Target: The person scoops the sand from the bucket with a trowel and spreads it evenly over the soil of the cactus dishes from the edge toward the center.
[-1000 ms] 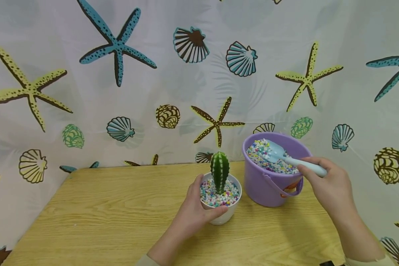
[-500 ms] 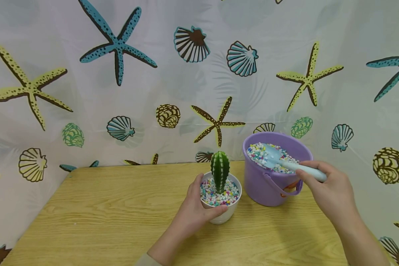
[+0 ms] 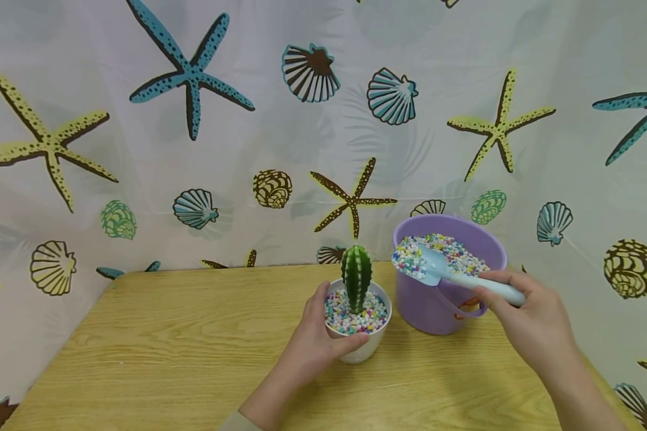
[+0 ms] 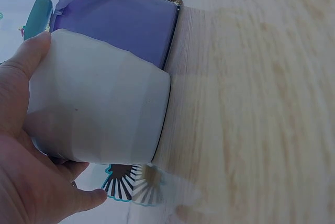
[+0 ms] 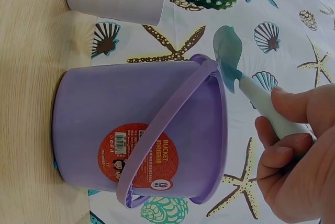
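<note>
My left hand [image 3: 314, 342] holds a white plant pot [image 3: 362, 352] from its left side, thumb across the front near the rim. A green cactus [image 3: 357, 278] stands upright in the pot among multicoloured pebbles [image 3: 339, 314]. With my right hand [image 3: 536, 311] I grip the handle of a light blue toy shovel [image 3: 490, 287]. Its scoop carries a heap of pebbles and hangs over the near left rim of a purple bucket [image 3: 423, 305]. More pebbles lie inside the bucket. In the right wrist view, thumb and fingers curl round the shovel handle [image 5: 277, 119].
Pot and bucket stand side by side on a wooden table [image 3: 167, 335], the bucket to the right. The bucket's handle [image 5: 167, 124] hangs down its front. Behind the table hangs a white curtain [image 3: 237, 137] printed with starfish and shells.
My right hand has brought the shovel up out of the pebbles and slightly left, to the bucket's near left rim, with pebbles in its scoop. Left hand and pot have stayed still.
</note>
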`<move>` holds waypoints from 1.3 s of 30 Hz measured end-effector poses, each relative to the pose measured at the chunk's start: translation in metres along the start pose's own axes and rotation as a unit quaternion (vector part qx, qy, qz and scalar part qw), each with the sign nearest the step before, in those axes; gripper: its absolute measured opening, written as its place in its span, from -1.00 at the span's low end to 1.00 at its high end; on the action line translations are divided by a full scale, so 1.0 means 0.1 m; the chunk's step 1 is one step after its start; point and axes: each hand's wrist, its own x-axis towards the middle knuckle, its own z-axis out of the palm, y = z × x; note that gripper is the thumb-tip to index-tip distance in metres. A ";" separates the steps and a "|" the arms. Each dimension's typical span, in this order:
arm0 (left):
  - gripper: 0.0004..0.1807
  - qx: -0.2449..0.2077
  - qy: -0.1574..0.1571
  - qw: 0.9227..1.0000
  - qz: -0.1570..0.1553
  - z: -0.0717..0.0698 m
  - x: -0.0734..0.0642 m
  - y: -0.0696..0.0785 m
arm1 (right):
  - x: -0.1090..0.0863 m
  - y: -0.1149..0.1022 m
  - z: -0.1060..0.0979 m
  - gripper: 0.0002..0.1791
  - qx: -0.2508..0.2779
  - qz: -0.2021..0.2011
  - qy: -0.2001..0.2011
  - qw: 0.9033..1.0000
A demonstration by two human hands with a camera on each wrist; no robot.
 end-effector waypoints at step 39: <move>0.37 -0.002 0.014 1.000 -0.007 -0.07 0.02 -0.02 | -0.16 -0.04 0.21 -0.68 0.003 -0.034 -0.034 0.999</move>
